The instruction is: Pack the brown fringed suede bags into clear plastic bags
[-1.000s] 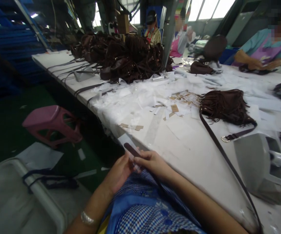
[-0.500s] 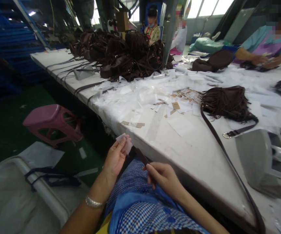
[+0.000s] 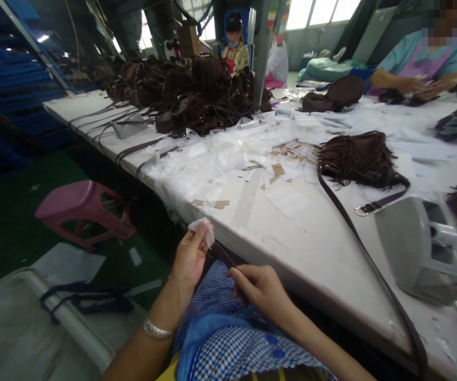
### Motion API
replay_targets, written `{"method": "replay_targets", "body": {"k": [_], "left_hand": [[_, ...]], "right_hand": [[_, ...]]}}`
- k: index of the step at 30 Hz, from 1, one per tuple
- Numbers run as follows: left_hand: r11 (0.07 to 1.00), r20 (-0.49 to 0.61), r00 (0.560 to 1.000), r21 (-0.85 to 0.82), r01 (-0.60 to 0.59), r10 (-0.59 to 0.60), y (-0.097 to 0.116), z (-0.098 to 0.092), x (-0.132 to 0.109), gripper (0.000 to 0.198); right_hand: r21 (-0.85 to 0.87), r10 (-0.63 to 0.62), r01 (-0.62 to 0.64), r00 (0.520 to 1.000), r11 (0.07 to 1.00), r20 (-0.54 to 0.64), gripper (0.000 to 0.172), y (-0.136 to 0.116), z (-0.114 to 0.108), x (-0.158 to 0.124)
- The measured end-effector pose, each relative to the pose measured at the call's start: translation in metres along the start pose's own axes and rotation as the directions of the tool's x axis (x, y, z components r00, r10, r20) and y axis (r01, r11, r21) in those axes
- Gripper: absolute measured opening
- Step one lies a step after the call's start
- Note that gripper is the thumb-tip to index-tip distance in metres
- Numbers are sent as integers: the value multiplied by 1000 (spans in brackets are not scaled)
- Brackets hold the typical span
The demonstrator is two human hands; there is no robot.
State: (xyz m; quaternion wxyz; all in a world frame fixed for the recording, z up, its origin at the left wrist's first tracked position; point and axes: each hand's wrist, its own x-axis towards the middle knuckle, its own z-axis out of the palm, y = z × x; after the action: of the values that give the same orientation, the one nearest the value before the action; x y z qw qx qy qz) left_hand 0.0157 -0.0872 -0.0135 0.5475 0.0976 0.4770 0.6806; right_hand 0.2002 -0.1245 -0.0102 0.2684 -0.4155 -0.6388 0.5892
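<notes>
Near the table's front edge, my left hand (image 3: pixel 192 255) pinches a small piece of thin white tissue paper (image 3: pixel 197 226), which sticks up past the fingertips. My right hand (image 3: pixel 257 283) grips a dark brown strap (image 3: pixel 224 256) between thumb and fingers, above my lap. The strap's far end points up and left, close under my left hand; whether it touches the paper I cannot tell. To the right on the table lies a dark brown fringed bag (image 3: pixel 357 156) with a long buckled strap.
A heap of brown bags (image 3: pixel 197 90) and loose white wrapping (image 3: pixel 212 159) cover the far part of the white table (image 3: pixel 311 264). A grey tape dispenser (image 3: pixel 414 248) stands at right. A pink stool (image 3: pixel 81 206) is on the floor at left. A co-worker (image 3: pixel 414 74) sits across.
The paper in my left hand looks more crumpled. My right hand and the strap have shifted slightly left, nearer my left hand. The whole view has turned a little.
</notes>
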Motion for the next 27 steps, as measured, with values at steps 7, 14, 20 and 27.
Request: {"method": "replay_targets", "body": {"k": [7, 14, 20, 27], "left_hand": [[997, 49, 997, 27, -67, 65, -3, 5, -11, 24], [988, 170, 983, 151, 39, -65, -18, 7, -37, 33], [986, 51, 985, -21, -163, 164, 14, 1, -5, 29], [998, 170, 985, 60, -11, 0, -1, 8, -20, 33]], "right_hand": [[27, 55, -55, 998, 998, -2, 48, -3, 0, 7], [26, 55, -56, 998, 998, 25, 49, -8, -7, 21], [-100, -9, 16, 998, 995, 64, 44, 2, -21, -5], [-39, 36, -34, 998, 999, 57, 76, -9, -22, -19]]}}
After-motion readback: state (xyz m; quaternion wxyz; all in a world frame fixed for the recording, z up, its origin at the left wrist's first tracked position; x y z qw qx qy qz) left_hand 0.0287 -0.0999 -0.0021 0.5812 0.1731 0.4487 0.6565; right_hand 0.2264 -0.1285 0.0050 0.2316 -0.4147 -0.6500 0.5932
